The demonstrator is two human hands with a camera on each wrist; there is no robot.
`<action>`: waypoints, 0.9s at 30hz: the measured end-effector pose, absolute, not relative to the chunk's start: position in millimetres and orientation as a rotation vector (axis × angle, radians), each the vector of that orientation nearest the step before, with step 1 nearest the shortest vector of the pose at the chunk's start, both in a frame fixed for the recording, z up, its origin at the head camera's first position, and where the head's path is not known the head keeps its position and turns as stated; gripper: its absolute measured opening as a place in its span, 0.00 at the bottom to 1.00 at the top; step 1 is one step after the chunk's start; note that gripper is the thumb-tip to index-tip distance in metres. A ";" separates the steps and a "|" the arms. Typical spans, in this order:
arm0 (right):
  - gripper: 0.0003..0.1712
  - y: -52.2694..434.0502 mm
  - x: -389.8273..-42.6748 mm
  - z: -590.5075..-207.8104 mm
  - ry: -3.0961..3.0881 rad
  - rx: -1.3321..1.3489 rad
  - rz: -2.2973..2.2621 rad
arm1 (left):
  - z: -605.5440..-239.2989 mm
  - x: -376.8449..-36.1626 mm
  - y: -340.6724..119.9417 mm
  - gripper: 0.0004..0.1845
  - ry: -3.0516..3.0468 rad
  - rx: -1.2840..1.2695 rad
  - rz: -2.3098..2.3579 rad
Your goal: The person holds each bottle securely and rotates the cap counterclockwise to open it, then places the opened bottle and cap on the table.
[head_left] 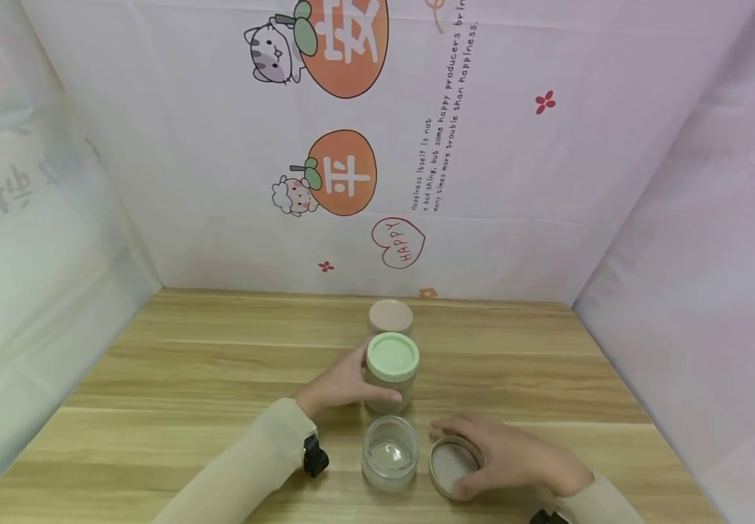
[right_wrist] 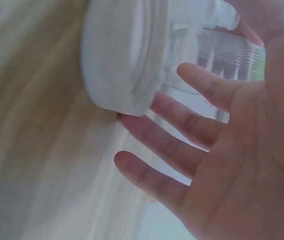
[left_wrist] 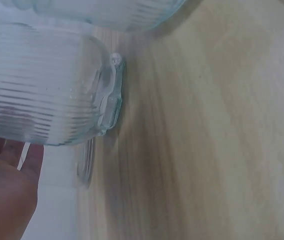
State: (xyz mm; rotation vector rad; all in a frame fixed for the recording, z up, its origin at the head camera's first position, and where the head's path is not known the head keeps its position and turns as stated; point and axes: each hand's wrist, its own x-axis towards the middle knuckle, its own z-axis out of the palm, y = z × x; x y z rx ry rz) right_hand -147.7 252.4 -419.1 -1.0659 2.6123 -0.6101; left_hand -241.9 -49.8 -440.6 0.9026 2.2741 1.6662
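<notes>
Under relaxed right hand (head_left: 515,458): loose lid (head_left: 451,466); left hand (head_left: 341,382) grips green-lidded jar (head_left: 392,367).

A makeshift tabletop booth is showing: a wooden table (head_left: 188,378) is sitting enclosed by cartoon-printed cloth (head_left: 364,145) hanging at twelve, nine and three o'clock.

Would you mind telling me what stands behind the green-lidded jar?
Directly behind the green-lidded jar, gripped by the left hand, stands a jar with a beige lid. Only its lid shows; its body and contents are hidden.
</notes>
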 end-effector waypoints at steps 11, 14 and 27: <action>0.31 245.3 -170.6 -392.2 2.775 -1.125 -0.774 | -447.5 -246.4 -48.7 0.52 2.236 0.926 1.681; 0.27 242.9 -177.2 -384.4 2.834 -1.214 -0.800 | -446.9 -245.9 -48.4 0.52 2.211 0.938 1.695; 0.29 212.5 -193.2 -352.1 3.086 -1.326 -0.645 | -447.1 -243.6 -47.9 0.50 2.204 0.924 1.691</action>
